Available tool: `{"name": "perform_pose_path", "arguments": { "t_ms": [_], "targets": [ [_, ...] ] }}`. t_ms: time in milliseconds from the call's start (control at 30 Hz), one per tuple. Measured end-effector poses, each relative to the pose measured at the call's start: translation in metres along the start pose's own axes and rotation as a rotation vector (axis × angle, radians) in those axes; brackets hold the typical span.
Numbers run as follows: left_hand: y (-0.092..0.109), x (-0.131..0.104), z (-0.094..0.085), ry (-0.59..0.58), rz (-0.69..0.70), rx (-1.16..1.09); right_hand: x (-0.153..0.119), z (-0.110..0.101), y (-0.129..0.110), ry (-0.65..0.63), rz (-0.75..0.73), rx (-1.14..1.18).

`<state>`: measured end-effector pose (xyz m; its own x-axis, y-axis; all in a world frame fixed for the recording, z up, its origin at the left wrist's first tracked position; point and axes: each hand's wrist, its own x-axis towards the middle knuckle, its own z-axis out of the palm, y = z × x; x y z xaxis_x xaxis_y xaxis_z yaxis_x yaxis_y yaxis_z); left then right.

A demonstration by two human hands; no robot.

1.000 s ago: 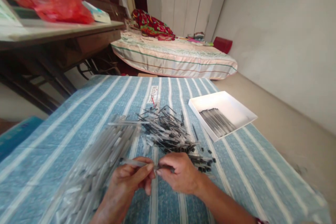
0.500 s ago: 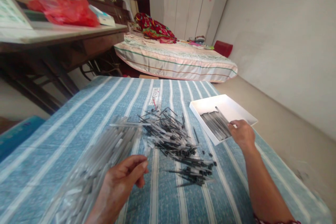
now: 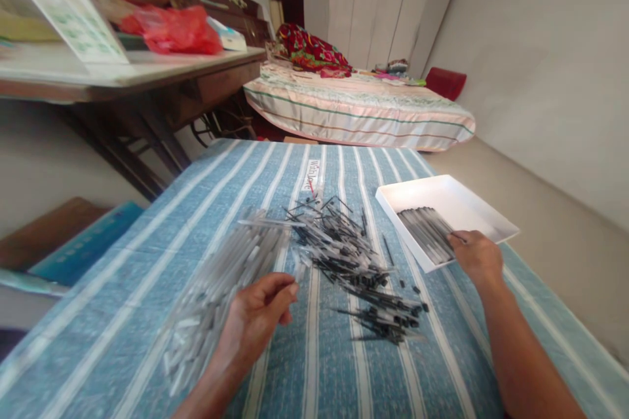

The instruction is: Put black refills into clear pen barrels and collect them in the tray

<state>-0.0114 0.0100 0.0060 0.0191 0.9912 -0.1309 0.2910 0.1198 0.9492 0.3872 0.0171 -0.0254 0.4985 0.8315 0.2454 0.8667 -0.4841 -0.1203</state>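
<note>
My right hand (image 3: pixel 477 256) is at the near right side of a shallow white box (image 3: pixel 484 213), its fingers closed on the end of a pen lowered onto a row of dark pens (image 3: pixel 425 230). My left hand (image 3: pixel 258 314) hovers over the table between two piles, thumb and fingers pinched together; whatever they hold, if anything, is hidden. To its left lies a heap of translucent pen barrels (image 3: pixel 223 275). Ahead and to its right is a loose pile of thin black and clear pen parts (image 3: pixel 344 245), with small black pieces scattered at its edge.
Blue-and-white striped cloth (image 3: pixel 236 173) covers the table, with a "With love" label (image 3: pixel 313 175) near the far side. A desk (image 3: pixel 162 75) with a red plastic bag (image 3: pixel 177 29) stands at left, above a blue box (image 3: pixel 91 245). Beyond are a bed (image 3: pixel 363 108) and a wall.
My right hand has lowered the pen, which stuck up at an angle, down to the row in the box. My left hand keeps its pinch. The view has swung left.
</note>
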Motion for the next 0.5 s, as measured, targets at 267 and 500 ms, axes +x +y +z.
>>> {"name": "perform_pose_path", "arguments": {
  "t_ms": [267, 500],
  "targets": [
    [-0.005, 0.003, -0.008, 0.142, -0.002, -0.008, -0.005, 0.002, 0.003, -0.010, 0.034, -0.041],
    [-0.015, 0.003, -0.006, 0.117, 0.049, 0.044, 0.002, 0.000, 0.004, -0.137, 0.094, -0.040]
  ]
}}
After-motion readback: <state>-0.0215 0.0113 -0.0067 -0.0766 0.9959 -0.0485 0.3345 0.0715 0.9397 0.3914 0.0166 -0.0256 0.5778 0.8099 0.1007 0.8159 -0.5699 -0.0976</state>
